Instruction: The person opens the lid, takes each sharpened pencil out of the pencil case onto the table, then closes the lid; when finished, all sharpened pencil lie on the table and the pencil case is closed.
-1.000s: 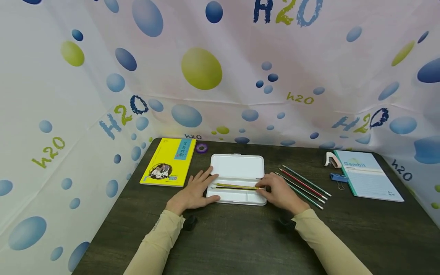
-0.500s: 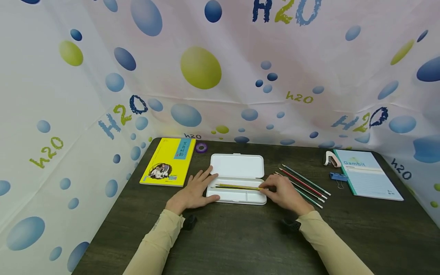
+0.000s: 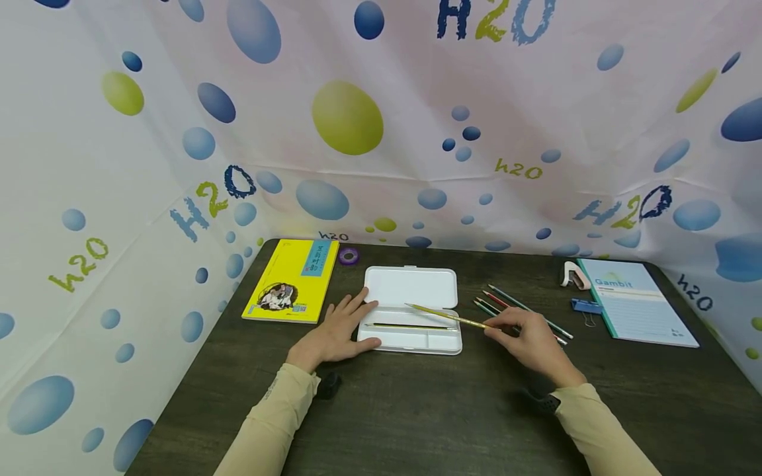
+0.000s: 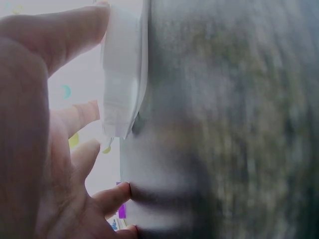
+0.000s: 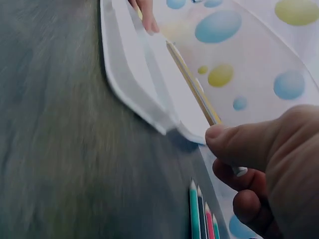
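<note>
A white pencil case lies with its lid laid back. My left hand rests at its left end, fingers spread; the left wrist view shows the thumb touching the case. My right hand pinches a yellow pencil near its right end. That pencil is tilted above the tray, its sharpened tip pointing left; the right wrist view shows the pencil between thumb and fingers. One dark-and-yellow pencil lies along the tray. Several coloured pencils lie right of the case, partly hidden by my right hand.
A yellow book and a purple tape roll lie at the back left. At the right are a Gambit notebook, a blue binder clip and a pale pink-and-white curved object. A printed curtain stands behind the table.
My right hand has drawn the yellow pencil up out of the tray and to the right, its tip now raised over the hinge side. My left hand has stayed in place.
</note>
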`<state>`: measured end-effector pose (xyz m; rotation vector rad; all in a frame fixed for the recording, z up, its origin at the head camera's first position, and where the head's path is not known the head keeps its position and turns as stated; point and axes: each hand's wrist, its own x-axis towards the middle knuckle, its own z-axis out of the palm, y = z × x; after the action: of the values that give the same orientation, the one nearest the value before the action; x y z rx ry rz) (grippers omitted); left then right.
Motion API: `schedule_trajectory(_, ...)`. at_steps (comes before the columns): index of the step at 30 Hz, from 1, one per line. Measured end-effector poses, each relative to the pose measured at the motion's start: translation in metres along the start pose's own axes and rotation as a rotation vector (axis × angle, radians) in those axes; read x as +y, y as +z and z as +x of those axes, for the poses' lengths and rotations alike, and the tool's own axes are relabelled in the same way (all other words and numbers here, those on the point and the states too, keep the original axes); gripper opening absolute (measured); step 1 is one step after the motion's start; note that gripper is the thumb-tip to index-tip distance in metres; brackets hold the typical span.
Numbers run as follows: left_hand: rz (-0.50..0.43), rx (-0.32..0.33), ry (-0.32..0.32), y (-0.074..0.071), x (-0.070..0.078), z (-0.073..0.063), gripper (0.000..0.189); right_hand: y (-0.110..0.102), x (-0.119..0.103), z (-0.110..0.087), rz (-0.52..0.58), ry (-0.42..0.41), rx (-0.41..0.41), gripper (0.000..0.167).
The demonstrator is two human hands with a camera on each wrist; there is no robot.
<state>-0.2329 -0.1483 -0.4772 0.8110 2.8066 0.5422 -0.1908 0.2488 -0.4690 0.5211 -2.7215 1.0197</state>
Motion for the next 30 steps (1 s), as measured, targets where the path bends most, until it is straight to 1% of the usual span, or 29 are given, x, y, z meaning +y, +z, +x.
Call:
schedule_trajectory(3,0.008,0.003,-0.001,0.000,-0.001,0.001,0.083,-0.009,0.007,-0.012,-0.016,0.021,0.031,0.008)
schedule_trajectory(9,0.007,0.003,0.000,-0.001,-0.002,0.001,0.083,-0.024,0.019,-0.033,-0.053,0.012,0.117,0.008)
schedule_trajectory(12,-0.005,0.007,0.004,-0.001,-0.001,0.001,0.082,-0.031,0.025,-0.041,-0.077,0.036,0.145,0.007)
schedule_trajectory(16,-0.006,0.006,0.008,0.000,-0.001,0.002,0.082,-0.037,0.032,-0.052,-0.141,0.081,0.195,0.007)
schedule_trajectory(20,-0.014,0.008,0.007,0.000,-0.001,0.001,0.082,-0.038,0.038,-0.062,-0.198,0.108,0.228,0.008)
schedule_trajectory(25,-0.011,0.007,0.005,0.001,-0.002,0.001,0.082,-0.035,0.040,-0.068,-0.217,0.119,0.222,0.009)
schedule_trajectory(27,-0.009,0.004,0.003,0.002,-0.002,0.002,0.083,-0.033,0.041,-0.069,-0.215,0.118,0.225,0.010)
schedule_trajectory(30,-0.007,-0.001,-0.004,0.003,-0.002,0.002,0.084,-0.030,0.043,-0.071,-0.222,0.089,0.238,0.012)
